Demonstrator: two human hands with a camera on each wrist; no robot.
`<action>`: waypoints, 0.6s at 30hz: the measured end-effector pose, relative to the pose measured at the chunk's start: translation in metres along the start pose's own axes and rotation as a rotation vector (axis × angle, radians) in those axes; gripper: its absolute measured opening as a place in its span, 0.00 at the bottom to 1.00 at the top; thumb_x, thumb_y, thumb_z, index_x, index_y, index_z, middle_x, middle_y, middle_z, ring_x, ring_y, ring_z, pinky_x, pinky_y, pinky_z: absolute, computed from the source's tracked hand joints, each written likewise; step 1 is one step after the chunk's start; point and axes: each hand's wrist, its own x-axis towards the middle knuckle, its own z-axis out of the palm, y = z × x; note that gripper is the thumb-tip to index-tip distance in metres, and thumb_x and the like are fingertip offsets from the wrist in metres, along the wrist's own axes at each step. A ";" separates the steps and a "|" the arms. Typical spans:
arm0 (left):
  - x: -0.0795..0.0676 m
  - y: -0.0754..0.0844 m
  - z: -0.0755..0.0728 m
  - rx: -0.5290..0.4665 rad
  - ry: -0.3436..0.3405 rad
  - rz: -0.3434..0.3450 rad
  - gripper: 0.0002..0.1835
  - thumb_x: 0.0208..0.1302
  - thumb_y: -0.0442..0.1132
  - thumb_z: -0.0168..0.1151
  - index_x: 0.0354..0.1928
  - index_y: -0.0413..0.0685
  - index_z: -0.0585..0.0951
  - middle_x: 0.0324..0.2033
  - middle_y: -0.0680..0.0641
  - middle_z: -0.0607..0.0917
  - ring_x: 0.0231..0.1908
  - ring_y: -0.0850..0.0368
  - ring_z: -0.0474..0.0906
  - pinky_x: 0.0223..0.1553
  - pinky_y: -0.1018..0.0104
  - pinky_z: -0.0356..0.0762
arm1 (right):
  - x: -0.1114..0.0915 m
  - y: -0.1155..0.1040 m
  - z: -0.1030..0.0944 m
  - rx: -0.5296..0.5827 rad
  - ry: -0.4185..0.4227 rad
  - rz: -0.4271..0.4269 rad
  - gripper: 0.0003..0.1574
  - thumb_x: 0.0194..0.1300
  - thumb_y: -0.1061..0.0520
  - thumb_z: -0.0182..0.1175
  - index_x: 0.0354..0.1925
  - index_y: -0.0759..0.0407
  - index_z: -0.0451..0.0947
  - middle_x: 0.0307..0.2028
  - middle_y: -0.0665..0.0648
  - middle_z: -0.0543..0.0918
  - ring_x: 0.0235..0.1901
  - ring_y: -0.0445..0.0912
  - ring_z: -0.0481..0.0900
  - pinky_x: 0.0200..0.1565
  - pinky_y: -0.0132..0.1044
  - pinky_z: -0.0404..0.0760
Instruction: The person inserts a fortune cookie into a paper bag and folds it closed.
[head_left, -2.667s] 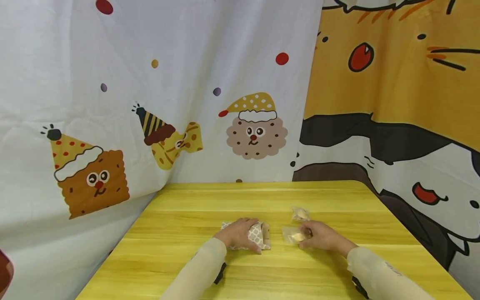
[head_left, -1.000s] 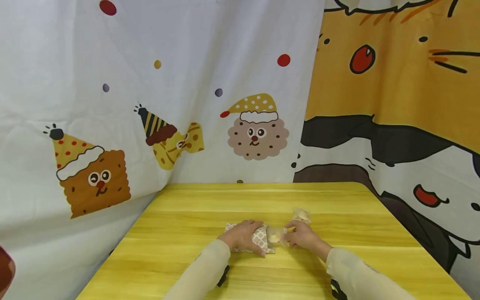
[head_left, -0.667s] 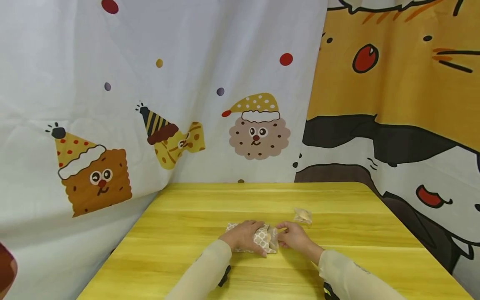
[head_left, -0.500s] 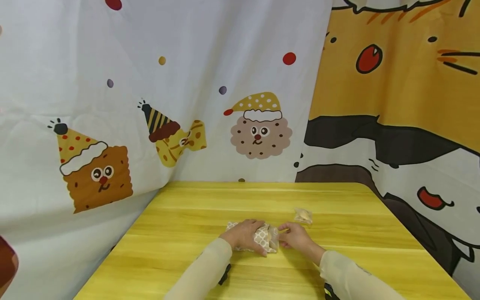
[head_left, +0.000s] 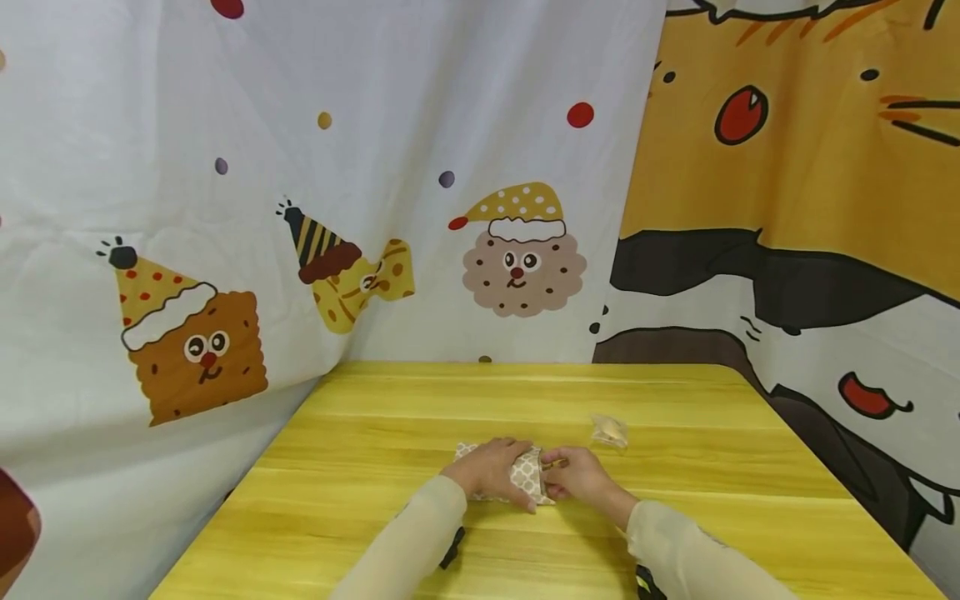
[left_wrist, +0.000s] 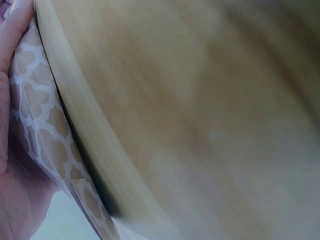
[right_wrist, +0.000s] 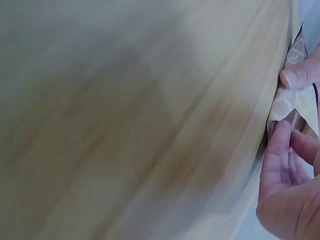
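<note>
On a wooden surface (head_left: 360, 475), my left hand (head_left: 492, 468) grips a patterned paper bag (head_left: 528, 472) as my right hand (head_left: 582, 475) pinches a clear packet (right_wrist: 291, 119) between its fingers (right_wrist: 276, 150) at the bag's mouth, another packet (head_left: 611, 431) lying beyond.

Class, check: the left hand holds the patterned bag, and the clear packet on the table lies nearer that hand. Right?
No: the packet is nearer the right hand, as the head view shows; the left hand holds the patterned bag.
</note>
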 end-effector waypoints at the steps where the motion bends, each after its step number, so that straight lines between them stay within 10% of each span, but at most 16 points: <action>1: 0.000 0.000 0.000 0.000 0.000 0.001 0.59 0.43 0.76 0.69 0.77 0.65 0.58 0.73 0.48 0.62 0.72 0.47 0.58 0.66 0.44 0.64 | 0.000 -0.001 0.000 0.005 -0.024 -0.013 0.15 0.65 0.68 0.61 0.50 0.74 0.79 0.25 0.58 0.83 0.23 0.45 0.81 0.26 0.37 0.82; 7: 0.000 0.002 0.002 -0.020 -0.013 -0.010 0.59 0.43 0.76 0.69 0.77 0.67 0.58 0.74 0.49 0.61 0.72 0.48 0.58 0.65 0.44 0.65 | -0.002 0.002 -0.004 0.014 -0.109 -0.042 0.16 0.70 0.66 0.56 0.53 0.73 0.79 0.30 0.57 0.84 0.26 0.46 0.81 0.30 0.39 0.83; 18: -0.002 0.002 -0.001 0.000 -0.010 -0.009 0.59 0.44 0.75 0.69 0.77 0.64 0.57 0.74 0.48 0.61 0.72 0.47 0.57 0.66 0.43 0.63 | 0.003 -0.007 -0.055 -0.023 0.181 0.054 0.19 0.71 0.63 0.58 0.54 0.76 0.76 0.41 0.67 0.84 0.34 0.59 0.84 0.35 0.47 0.85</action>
